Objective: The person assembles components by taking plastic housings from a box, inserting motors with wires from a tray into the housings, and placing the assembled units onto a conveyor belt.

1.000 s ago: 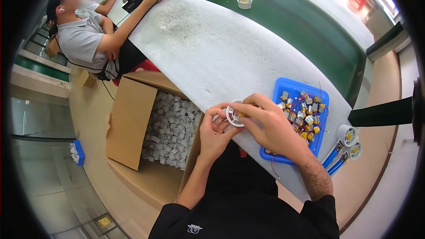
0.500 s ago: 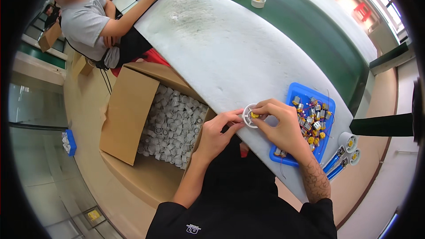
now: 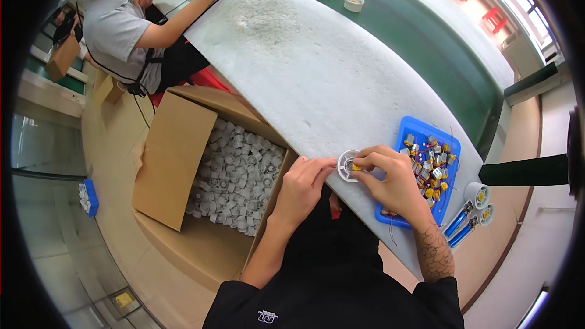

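Note:
Over the table's near edge, a white round plastic housing [image 3: 342, 172] with spokes inside is held between my hands. My left hand [image 3: 300, 187] pinches its left rim between fingertips and thumb. With thumb and fingers closed, my right hand [image 3: 393, 181] grips a small motor with a yellow end [image 3: 356, 166] against the housing's opening; most of the motor is hidden by the fingers. Just beyond that hand, a blue tray [image 3: 404, 123] holds several small silver-and-yellow motors [image 3: 436, 173] with thin wires.
Left of me stands an open cardboard box [image 3: 173, 170] full of white plastic parts [image 3: 234, 176]. Blue-handled pliers [image 3: 458, 220] and white housings [image 3: 477, 195] lie right of the tray. White cups [image 3: 353, 3] sit on the green belt [image 3: 420, 36]. A co-worker [image 3: 119, 39] sits at far left.
My right fingers have shifted slightly down, and the yellow end shows nearer the housing's right side. The housing is tilted a little differently. The co-worker's free hand has risen.

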A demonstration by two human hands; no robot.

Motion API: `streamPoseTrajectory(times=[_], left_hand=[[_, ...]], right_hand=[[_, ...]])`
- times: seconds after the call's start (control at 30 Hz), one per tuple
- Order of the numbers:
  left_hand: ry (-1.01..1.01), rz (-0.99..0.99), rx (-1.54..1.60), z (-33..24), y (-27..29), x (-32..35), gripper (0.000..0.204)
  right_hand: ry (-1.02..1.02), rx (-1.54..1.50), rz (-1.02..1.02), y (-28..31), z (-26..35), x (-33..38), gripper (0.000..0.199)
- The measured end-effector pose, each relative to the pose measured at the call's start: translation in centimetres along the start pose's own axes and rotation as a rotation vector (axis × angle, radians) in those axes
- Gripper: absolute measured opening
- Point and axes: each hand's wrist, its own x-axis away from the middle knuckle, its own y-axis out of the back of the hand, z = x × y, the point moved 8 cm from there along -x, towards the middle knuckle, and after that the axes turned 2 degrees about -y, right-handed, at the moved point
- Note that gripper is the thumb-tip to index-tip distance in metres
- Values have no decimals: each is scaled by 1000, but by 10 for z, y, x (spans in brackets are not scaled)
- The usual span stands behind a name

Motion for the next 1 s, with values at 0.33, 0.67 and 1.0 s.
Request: streamPoseTrajectory(times=[0.33,0.67,1.0], left_hand=[[290,-20,287,23,2,11,12],[454,-86,486,23,-12,28,18],[306,-51,368,10,-3,21,29]], right_hand=[[242,111,-42,-16,8,-2,11],[320,86,-82,-12,14,4,15],[292,123,-167,-14,21,11,14]])
